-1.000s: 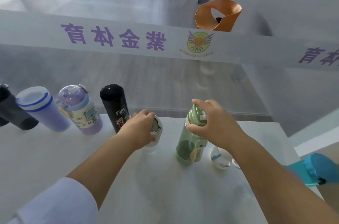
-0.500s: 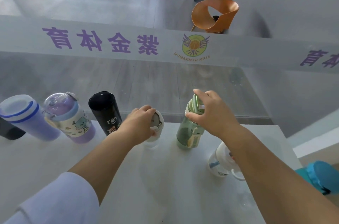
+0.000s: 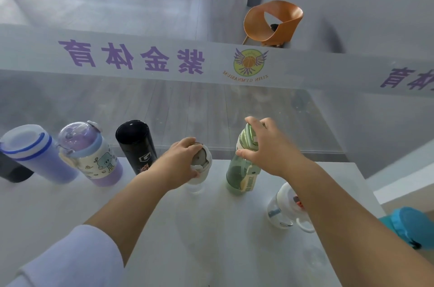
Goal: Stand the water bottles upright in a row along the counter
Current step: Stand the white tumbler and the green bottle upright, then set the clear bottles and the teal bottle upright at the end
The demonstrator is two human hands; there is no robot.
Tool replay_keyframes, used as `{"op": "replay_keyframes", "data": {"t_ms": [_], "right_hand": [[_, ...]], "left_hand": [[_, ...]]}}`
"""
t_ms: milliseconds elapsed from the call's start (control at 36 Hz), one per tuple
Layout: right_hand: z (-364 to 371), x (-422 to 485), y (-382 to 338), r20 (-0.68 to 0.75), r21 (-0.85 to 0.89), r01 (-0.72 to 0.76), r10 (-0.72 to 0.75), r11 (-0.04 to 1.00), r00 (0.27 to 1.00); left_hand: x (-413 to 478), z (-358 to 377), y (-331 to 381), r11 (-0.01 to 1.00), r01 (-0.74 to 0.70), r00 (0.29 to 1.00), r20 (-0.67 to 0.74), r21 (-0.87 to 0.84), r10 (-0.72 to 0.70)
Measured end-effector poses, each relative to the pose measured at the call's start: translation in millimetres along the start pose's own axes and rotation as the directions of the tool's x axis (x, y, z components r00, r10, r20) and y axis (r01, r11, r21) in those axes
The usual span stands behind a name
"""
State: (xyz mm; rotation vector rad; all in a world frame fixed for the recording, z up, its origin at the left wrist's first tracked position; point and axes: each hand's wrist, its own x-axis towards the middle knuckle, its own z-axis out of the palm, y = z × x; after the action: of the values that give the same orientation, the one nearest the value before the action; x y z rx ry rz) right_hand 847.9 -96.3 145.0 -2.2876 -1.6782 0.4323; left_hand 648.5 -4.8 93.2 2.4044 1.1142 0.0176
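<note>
Placement step: left hand (image 3: 178,164) curled over white-lidded clear plastic bottle (image 3: 203,158), right hand (image 3: 270,148) gripping translucent green plastic bottle (image 3: 239,174) by its cap, both upright at row's end on white surface (image 3: 211,228); next, release without tipping.

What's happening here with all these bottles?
A person is standing bottles in a row on a white counter. The left hand grips the lid of a white-capped bottle, and the right hand grips the top of a green bottle. Both bottles stand upright beside a black bottle. Another clear bottle sits under the right forearm.
</note>
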Motion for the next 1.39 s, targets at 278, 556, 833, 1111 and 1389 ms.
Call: {"op": "replay_keyframes", "data": {"t_ms": [278, 556, 833, 1111, 1389], "right_hand": [[-20.0, -7.2, -7.3, 0.003, 0.012, 0.011, -0.011, 1.0, 1.0], [-50.8, -53.6, -16.4, -0.113, 0.006, -0.023, 0.024, 1.0, 0.993], [-60.9, -135.8, -8.3, -0.078, -0.072, -0.121, 0.115, 0.99, 0.99], [-67.1, -202.9, 32.4, -0.153, -0.076, -0.279, 0.265, 0.957, 0.952], [-65.6, -223.2, 100.0, -0.028, -0.08, -0.308, 0.307, 0.948, 0.951]], "left_hand": [[-10.9, -11.2, 7.9, 0.998, 0.03, 0.999, 0.022, 0.054, -0.031], [-49.6, -29.6, 25.6, 0.989, -0.04, 0.997, -0.06, 0.14, 0.049], [-84.8, -19.1, 52.6, 0.966, -0.21, 0.978, 0.025, 0.149, 0.209], [-87.9, 9.8, 97.9, 0.926, -0.351, 0.936, 0.087, 0.141, 0.342], [-54.3, 46.1, 158.4, 0.934, -0.35, 0.934, 0.092, 0.064, 0.344]]}}
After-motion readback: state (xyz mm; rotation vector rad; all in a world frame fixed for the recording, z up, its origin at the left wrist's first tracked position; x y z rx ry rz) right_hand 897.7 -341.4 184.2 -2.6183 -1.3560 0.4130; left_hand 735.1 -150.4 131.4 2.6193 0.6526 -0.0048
